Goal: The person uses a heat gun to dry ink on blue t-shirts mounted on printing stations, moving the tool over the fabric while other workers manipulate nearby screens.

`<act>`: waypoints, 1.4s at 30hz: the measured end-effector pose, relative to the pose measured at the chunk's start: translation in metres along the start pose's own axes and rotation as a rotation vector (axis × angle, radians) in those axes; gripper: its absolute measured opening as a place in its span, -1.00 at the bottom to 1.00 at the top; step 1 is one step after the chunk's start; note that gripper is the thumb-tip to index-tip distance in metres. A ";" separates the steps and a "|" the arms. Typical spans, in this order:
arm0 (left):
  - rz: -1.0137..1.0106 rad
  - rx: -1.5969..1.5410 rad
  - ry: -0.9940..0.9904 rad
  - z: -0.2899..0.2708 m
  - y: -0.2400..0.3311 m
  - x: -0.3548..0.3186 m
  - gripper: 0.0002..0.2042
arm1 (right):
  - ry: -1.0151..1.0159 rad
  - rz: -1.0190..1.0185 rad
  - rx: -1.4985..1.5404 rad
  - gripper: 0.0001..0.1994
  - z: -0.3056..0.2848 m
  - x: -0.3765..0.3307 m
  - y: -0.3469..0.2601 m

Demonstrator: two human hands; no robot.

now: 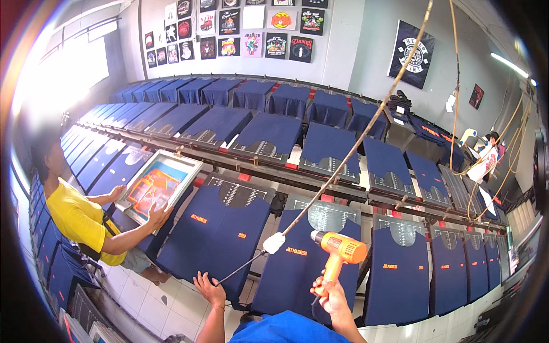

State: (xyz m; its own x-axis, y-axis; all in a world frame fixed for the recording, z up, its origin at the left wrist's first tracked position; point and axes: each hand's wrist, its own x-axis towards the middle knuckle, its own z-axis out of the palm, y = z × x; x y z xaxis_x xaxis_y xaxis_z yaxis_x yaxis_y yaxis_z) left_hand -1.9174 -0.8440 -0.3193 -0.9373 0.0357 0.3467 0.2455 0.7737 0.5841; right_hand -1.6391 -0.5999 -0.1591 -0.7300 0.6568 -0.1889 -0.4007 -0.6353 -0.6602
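In my right hand (330,294) is an orange heat gun (338,251), gripped by its handle, with the nozzle pointing left over a navy shirt (294,268). My left hand (210,290), its fingers spread, is at the near edge of another navy shirt (214,228) with orange print. A dark cord (243,266) runs straight from a white socket block (274,243) down to the thumb side of this hand; whether the fingers touch it I cannot tell. Both shirts lie flat on boards.
At left, a person in a yellow shirt (80,214) holds a framed printing screen (157,186) over a board. Long rows of navy shirts on boards (266,137) fill the room. A tilted cable (357,140) crosses in front of me, with more cables (456,86) hanging at right.
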 end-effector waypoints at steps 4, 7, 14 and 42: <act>0.021 0.035 -0.031 0.002 0.002 -0.002 -0.65 | -0.129 0.086 0.049 -0.58 -0.008 -0.008 0.002; 0.046 0.061 -0.043 0.010 -0.011 -0.008 -0.65 | -0.207 0.135 0.059 -0.57 -0.011 -0.021 0.005; 0.196 0.130 -0.161 0.004 -0.022 -0.010 -0.62 | -0.366 0.358 0.141 -0.43 -0.031 -0.033 0.015; 0.261 0.199 0.195 -0.104 -0.246 0.507 -0.69 | -0.359 0.494 -0.234 -0.37 0.236 0.111 0.226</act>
State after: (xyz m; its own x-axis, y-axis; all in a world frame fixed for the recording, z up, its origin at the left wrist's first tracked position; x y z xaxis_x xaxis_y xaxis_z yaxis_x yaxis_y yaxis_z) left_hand -2.4271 -1.0824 -0.2108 -0.7801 0.1411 0.6096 0.3987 0.8629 0.3105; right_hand -1.9418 -0.7665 -0.1575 -0.9532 0.1076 -0.2827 0.1308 -0.6960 -0.7060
